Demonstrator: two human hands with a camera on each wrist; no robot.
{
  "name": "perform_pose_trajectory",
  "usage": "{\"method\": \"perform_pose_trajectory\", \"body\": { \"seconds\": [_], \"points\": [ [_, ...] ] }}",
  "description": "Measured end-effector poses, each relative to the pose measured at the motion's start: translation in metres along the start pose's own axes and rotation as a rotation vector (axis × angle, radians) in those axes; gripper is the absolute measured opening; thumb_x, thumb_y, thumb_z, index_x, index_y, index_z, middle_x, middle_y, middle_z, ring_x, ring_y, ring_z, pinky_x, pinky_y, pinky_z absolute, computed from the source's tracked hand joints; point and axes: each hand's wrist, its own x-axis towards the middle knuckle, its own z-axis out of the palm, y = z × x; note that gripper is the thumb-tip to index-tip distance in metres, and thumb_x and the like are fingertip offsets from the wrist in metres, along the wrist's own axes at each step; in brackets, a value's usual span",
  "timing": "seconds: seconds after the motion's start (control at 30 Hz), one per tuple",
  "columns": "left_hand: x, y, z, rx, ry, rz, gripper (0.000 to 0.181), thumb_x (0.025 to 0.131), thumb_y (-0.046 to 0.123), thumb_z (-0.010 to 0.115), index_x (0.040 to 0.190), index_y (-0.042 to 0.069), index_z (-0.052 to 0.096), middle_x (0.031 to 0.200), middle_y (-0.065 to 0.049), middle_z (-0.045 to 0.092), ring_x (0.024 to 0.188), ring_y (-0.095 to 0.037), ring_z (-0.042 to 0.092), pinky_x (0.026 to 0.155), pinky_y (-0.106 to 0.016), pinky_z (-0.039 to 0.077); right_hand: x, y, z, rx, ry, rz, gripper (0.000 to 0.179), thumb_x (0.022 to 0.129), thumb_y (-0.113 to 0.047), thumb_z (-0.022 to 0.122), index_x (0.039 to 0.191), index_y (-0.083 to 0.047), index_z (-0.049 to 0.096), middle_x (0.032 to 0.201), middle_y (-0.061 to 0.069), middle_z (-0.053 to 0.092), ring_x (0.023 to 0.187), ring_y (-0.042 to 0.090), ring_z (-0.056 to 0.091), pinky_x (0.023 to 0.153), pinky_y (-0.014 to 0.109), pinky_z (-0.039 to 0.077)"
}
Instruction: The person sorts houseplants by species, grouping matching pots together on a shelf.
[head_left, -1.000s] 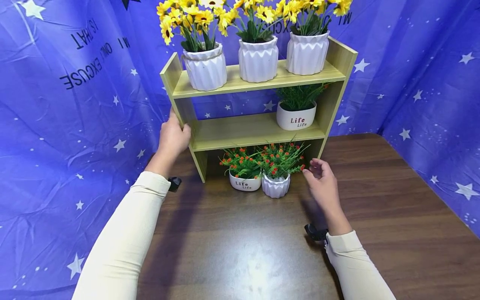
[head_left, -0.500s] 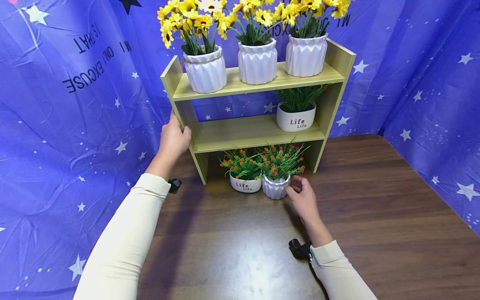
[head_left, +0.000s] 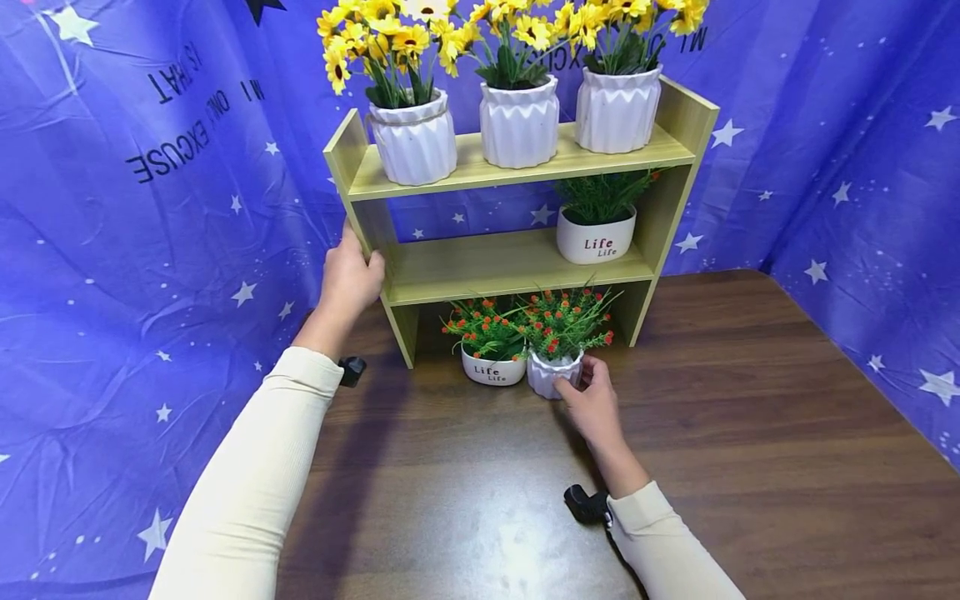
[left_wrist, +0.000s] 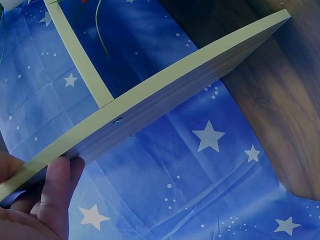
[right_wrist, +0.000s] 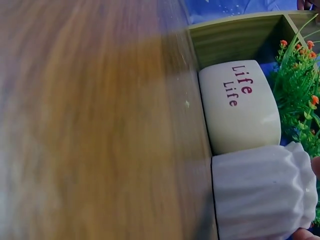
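My left hand [head_left: 350, 275] grips the left side panel of a light wooden shelf [head_left: 517, 252], thumb on one face and fingers on the other, as the left wrist view also shows. My right hand [head_left: 592, 400] holds a small white fluted flower pot [head_left: 546, 379] with orange-red flowers, its thumb across the front and its fingers at the right side. That pot stands on the table against a white oval "Life" pot [head_left: 491, 371] with similar flowers, at the front of the lowest bay. In the right wrist view only fingertips [right_wrist: 302, 234] show at the pot's rim.
Three white pots [head_left: 517, 125] of yellow flowers line the top shelf. Another "Life" pot [head_left: 596, 240] with green leaves stands at the right of the middle shelf. Behind the brown wooden table [head_left: 750, 400] hangs a blue star-printed curtain [head_left: 135, 333].
My right hand has moved left from beside the shelf's right side to the fluted pot and taken hold of it. My left hand stays on the side panel.
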Motion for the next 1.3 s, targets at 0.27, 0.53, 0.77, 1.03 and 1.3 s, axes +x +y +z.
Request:
{"method": "perform_pose_trajectory", "body": {
  "seconds": [0.27, 0.53, 0.77, 1.03, 1.3],
  "points": [
    [0.0, 0.002, -0.002, 0.007, -0.003, -0.005, 0.052, 0.094, 0.012, 0.051, 0.143, 0.004, 0.035, 0.114, -0.036, 0.062, 0.109, -0.052, 0.059, 0.09, -0.059, 0.045, 0.006, 0.0, 0.007, 0.01, 0.029, -0.031, 0.07, 0.082, -0.012, 0.074, 0.139, 0.007, 0.038, 0.133, 0.028, 0.051, 0.121, 0.04, 0.05, 0.102, 0.05, 0.039],
    [0.0, 0.003, -0.002, 0.016, 0.002, 0.001, 0.052, 0.094, 0.013, 0.052, 0.142, 0.003, 0.035, 0.114, -0.037, 0.061, 0.109, -0.053, 0.058, 0.091, -0.059, 0.044, 0.018, 0.001, 0.017, 0.034, 0.093, -0.042, 0.077, 0.079, -0.015, 0.081, 0.137, 0.006, 0.036, 0.134, 0.027, 0.049, 0.124, 0.037, 0.049, 0.106, 0.046, 0.037],
    [-0.001, 0.002, -0.001, 0.011, 0.005, 0.005, 0.052, 0.094, 0.012, 0.052, 0.142, 0.003, 0.036, 0.114, -0.037, 0.061, 0.109, -0.052, 0.059, 0.091, -0.059, 0.044, 0.026, 0.005, 0.024, -0.009, 0.136, -0.031, 0.082, 0.075, -0.017, 0.085, 0.137, 0.004, 0.036, 0.134, 0.026, 0.049, 0.125, 0.037, 0.047, 0.106, 0.045, 0.035],
    [0.0, 0.0, 0.001, 0.001, 0.015, 0.011, 0.054, 0.094, 0.012, 0.051, 0.145, 0.006, 0.034, 0.114, -0.036, 0.062, 0.108, -0.051, 0.06, 0.089, -0.059, 0.045, 0.022, 0.003, 0.019, 0.044, 0.13, -0.028, 0.077, 0.076, -0.014, 0.085, 0.136, 0.005, 0.04, 0.132, 0.025, 0.052, 0.122, 0.035, 0.051, 0.103, 0.045, 0.039],
    [0.0, -0.001, 0.0, 0.005, 0.015, 0.015, 0.055, 0.093, 0.013, 0.051, 0.145, 0.006, 0.034, 0.113, -0.036, 0.062, 0.107, -0.052, 0.06, 0.088, -0.06, 0.045, 0.006, -0.004, 0.007, 0.06, 0.156, -0.048, 0.075, 0.074, -0.016, 0.087, 0.135, 0.003, 0.046, 0.127, 0.022, 0.056, 0.113, 0.032, 0.054, 0.096, 0.043, 0.043]
  ]
}}
